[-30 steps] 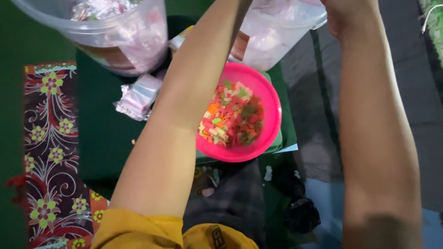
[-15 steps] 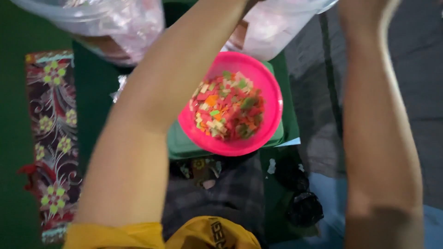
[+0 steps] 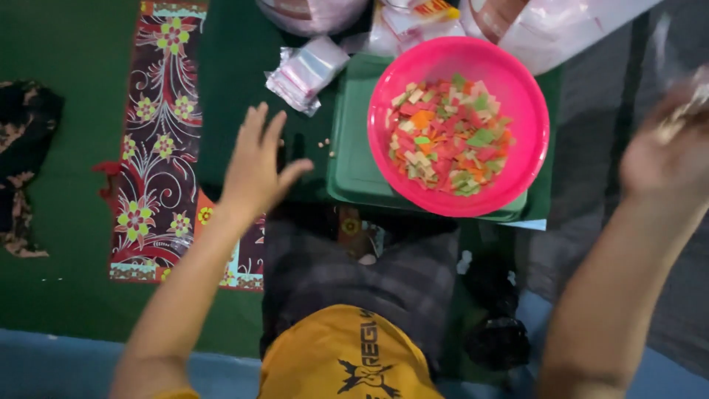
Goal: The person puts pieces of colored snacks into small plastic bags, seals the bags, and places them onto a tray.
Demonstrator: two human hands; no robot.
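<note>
Hands have dropped from the clear plastic tubs point(image 3: 314, 11): left hand point(image 3: 255, 166) spread empty beside the round pink plastic bowl point(image 3: 528, 96) of coloured chips, right hand point(image 3: 668, 155) blurred, grip untellable

Dark green floor mat point(image 3: 66, 185) covers most of the ground. On it lies a long maroon patterned rug with yellow-green flowers point(image 3: 159, 133), running top to bottom left of centre. A black crumpled cloth with small prints point(image 3: 26, 133) sits at the far left edge, well apart from the rug. A flat green plastic tray point(image 3: 354, 162) is near centre, with a few tiny tan crumbs point(image 3: 325, 144) just beside it. Two clear plastic tubs are cut off at the top, one round point(image 3: 310, 13), one larger point(image 3: 546, 26) (contents pinkish, blurred). Grey woven mat point(image 3: 598, 148) on the right. Black crumpled lump point(image 3: 498, 340) lower right, kind unclear. Pale blue floor strip point(image 3: 59, 366) along the bottom.
</note>
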